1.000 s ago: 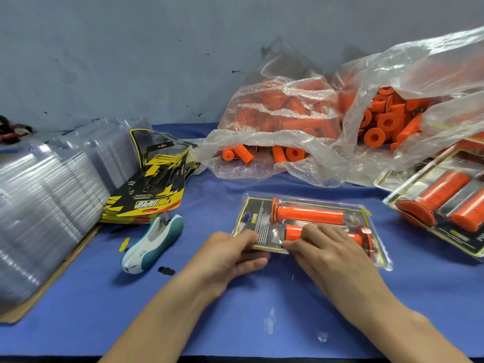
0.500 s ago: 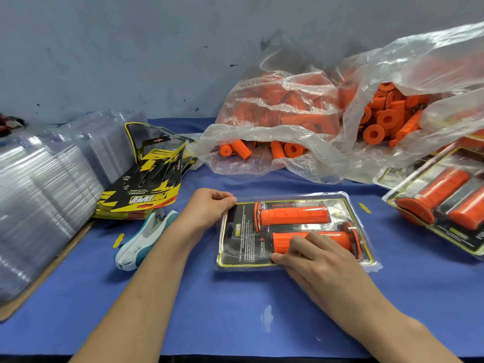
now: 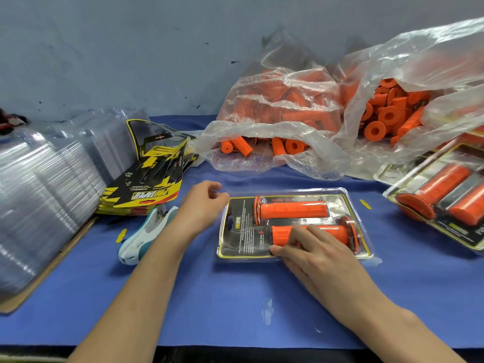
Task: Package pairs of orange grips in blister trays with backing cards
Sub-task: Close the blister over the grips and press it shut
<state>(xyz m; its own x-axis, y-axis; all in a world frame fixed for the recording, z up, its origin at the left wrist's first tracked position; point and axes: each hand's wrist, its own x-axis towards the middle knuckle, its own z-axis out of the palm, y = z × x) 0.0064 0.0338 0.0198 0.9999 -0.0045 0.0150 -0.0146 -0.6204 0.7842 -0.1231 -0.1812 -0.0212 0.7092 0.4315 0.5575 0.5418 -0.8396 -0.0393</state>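
A clear blister pack (image 3: 340,196) lies flat on the blue table in front of me. It holds a dark backing card (image 3: 243,231) and two orange grips, the upper grip (image 3: 293,209) and the lower grip (image 3: 281,234), lying side by side. My left hand (image 3: 201,203) is at the pack's far left corner, with thumb and fingertips curled onto the clear edge. Straight fingers of my right hand (image 3: 314,247) press down on the lower grip and the pack's near edge.
A stack of yellow-black backing cards (image 3: 146,187) leans on stacked clear trays (image 3: 39,195) at the left, with a white-teal stapler (image 3: 142,237) below. Two plastic bags of loose orange grips (image 3: 277,121) (image 3: 408,108) stand behind. A finished pack (image 3: 440,195) lies at the right.
The pack has swung round and now lies flat and square to me. My left hand moved from its near edge to the far left corner. My right hand stayed on the lower grip.
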